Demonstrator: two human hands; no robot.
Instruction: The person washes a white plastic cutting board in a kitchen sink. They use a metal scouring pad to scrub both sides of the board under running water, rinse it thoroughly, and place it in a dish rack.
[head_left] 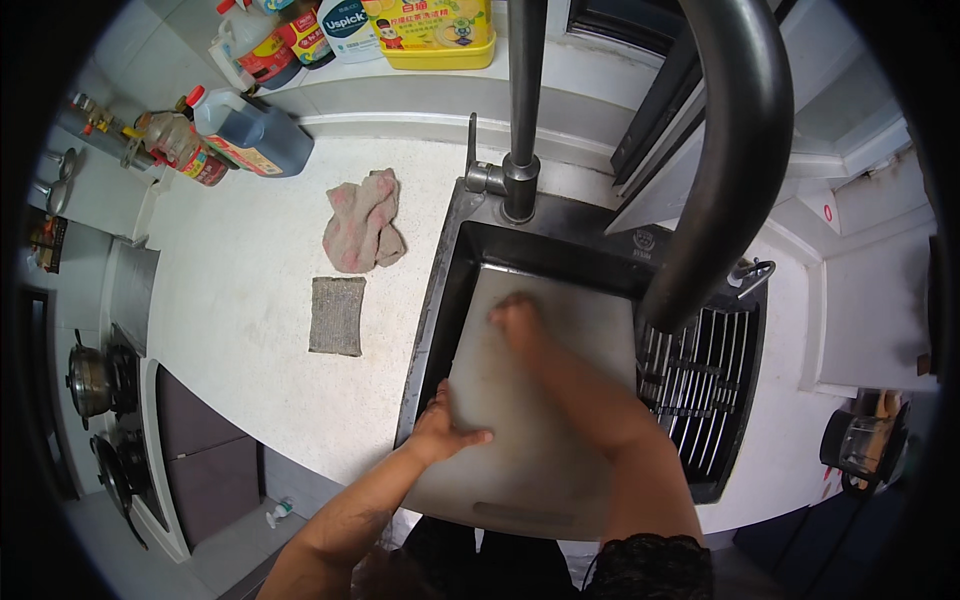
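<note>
Even, bright daylight fills the scene, strongest on the white counter (240,300) left of the sink (460,240), which looks nearly washed out. Shadows are soft and short. The right hand (518,318) over the sink is smeared by motion blur. Straight edges bow toward the rim, and a black fisheye border rings everything. The tap (735,150) above the sink is out of focus.

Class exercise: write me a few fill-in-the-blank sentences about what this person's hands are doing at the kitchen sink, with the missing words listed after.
1. The left hand grips the left edge of a white ____ board.
2. The right hand rests flat on the cutting board, which lies over the ____.
3. On the counter, a grey scouring pad lies just below a crumpled ____ cloth.

Missing words: cutting; sink; pink
</note>
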